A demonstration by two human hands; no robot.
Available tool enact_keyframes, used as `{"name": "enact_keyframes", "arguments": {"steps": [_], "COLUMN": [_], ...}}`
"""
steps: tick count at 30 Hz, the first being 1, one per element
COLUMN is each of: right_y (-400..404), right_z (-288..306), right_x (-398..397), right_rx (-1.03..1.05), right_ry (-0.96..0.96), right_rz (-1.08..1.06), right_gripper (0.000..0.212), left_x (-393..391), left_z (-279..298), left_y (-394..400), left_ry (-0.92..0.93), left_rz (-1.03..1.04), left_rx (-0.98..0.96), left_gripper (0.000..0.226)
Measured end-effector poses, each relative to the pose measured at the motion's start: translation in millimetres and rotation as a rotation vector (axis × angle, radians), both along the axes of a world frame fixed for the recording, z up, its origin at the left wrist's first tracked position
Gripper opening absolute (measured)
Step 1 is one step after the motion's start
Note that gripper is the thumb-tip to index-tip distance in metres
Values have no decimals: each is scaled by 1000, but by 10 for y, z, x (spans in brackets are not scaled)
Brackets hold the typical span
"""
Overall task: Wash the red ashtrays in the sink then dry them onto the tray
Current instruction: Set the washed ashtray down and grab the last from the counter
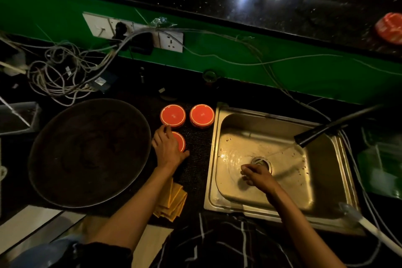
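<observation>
Three red ashtrays sit on the dark counter between the round tray (89, 152) and the steel sink (280, 165). Two stand side by side toward the back edge: the back-left ashtray (173, 115) and the back-right ashtray (202, 115), the latter just beside the sink's left rim. The front ashtray (181, 141) lies nearer the front edge and is largely covered by the left hand (167, 148), which lies over it with the fingers (162, 131) spread and bent down around its far rim, the fingertips reaching almost to the back-left ashtray. Whether the hand grips the ashtray or merely rests on it cannot be told.

The right hand (258, 176) is down inside the sink basin, just beside the drain (262, 162), its fingers loosely curled and pointing left; it appears to hold nothing, though the underside of the hand is hidden. Water runs from the dark tap (326, 128), which reaches in over the sink's right rim, and spreads across the basin floor toward the drain.

The tray, large and dark, occupies the left part of the counter. A folded yellow cloth (174, 200) lies at the front edge of the counter, partly under the left forearm. Along the back, a tangle of cables (65, 74) hangs below wall sockets (169, 41) on a green strip.
</observation>
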State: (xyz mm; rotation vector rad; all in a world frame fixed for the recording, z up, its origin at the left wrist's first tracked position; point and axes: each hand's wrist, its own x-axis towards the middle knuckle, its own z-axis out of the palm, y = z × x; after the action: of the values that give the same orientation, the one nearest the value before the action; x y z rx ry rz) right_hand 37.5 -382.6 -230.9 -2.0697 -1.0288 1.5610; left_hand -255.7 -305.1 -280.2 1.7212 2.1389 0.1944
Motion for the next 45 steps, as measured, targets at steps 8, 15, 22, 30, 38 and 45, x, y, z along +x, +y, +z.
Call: {"name": "enact_keyframes", "arguments": {"steps": [8, 15, 22, 30, 38, 45], "right_y": [194, 247, 335, 592, 1008, 1704], "right_z": [513, 987, 1374, 1829, 2225, 2374], "right_x": [285, 862, 1644, 2550, 3176, 3523], "right_rx": [214, 372, 487, 579, 666, 702], "right_ry": [-23, -34, -74, -137, -189, -360], "right_rz": [-2, -42, -147, -221, -221, -211], "right_gripper": [26, 28, 24, 27, 27, 34], "left_x": [897, 1891, 2796, 3643, 4279, 4704], "left_z": [366, 876, 1488, 2166, 2595, 2909], "left_y": [30, 127, 425, 931, 1473, 1943], "left_ry": [-187, -323, -399, -458, -532, -449], "left_rz": [-351, -561, -669, -678, -637, -594], "left_rx": [77, 88, 156, 275, 354, 475], "left_gripper": [64, 41, 32, 24, 20, 61]}}
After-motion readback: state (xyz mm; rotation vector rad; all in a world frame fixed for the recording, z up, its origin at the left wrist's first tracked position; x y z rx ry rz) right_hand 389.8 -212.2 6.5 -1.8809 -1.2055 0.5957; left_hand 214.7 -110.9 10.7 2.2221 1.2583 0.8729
